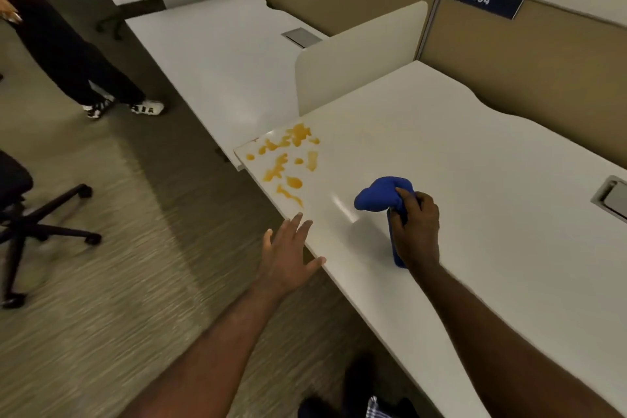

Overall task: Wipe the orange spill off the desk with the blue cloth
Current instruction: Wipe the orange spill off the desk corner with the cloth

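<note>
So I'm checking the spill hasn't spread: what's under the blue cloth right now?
Bare white desk shows around the blue cloth, bunched in the right hand. The orange spill lies apart, near the desk's corner. The spot directly beneath cloth and hand is covered.

Orange spill (288, 159): scattered blotches and streaks, wet-looking, on white desk (458, 159) near its left corner, centre of frame. Blue cloth (381, 195): bunched, right of spill and apart from it, one end trailing down toward lower frame.
</note>
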Demonstrator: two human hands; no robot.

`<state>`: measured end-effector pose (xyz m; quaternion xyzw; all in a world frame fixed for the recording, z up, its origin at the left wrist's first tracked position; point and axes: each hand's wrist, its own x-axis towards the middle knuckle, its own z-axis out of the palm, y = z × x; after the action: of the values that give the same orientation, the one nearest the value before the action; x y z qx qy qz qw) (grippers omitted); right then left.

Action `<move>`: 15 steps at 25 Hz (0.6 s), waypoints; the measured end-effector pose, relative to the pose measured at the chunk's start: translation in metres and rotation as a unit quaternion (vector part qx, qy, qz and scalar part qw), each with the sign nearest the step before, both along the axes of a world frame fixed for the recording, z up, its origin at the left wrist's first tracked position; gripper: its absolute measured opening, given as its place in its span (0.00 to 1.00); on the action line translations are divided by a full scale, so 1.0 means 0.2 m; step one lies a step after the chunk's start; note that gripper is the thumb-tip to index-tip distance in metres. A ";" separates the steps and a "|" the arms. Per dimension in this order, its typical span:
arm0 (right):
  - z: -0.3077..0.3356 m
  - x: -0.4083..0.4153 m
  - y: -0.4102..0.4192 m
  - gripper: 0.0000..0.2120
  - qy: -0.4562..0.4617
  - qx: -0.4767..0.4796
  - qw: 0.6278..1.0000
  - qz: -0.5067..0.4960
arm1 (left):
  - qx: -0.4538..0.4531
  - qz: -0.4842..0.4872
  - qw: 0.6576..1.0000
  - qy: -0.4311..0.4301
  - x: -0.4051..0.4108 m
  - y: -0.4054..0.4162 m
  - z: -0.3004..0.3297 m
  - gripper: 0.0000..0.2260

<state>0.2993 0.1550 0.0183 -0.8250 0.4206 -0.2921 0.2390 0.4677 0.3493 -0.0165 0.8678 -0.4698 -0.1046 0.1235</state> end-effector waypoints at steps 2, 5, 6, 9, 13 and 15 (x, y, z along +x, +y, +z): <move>-0.02 0.12 0.01 0.20 0.012 0.006 1.000 0.027 | 0.007 0.016 1.000 0.011 0.03 0.01 -0.01 0.41; -0.05 0.28 0.03 0.21 0.026 0.013 0.997 0.067 | 0.019 0.044 0.998 0.033 0.08 0.00 -0.01 0.46; -0.07 0.33 0.02 0.21 0.032 0.013 0.996 0.082 | 0.023 0.055 0.997 0.040 0.10 0.00 -0.01 0.47; -0.11 0.46 0.04 0.21 0.042 0.024 0.991 0.124 | 0.026 0.077 0.996 0.047 0.14 -0.02 -0.02 0.49; -0.17 0.58 0.08 0.20 0.095 -0.013 0.981 0.171 | 0.035 0.102 0.993 0.049 0.17 -0.01 -0.05 0.50; -0.20 0.61 0.10 0.18 0.155 -0.025 0.973 0.168 | 0.034 0.113 0.991 0.060 0.17 -0.01 -0.08 0.50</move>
<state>0.4204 0.1747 -0.0227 -0.9248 0.3004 -0.1265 0.1961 0.5021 0.3477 -0.0324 0.9112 -0.3565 -0.1584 0.1327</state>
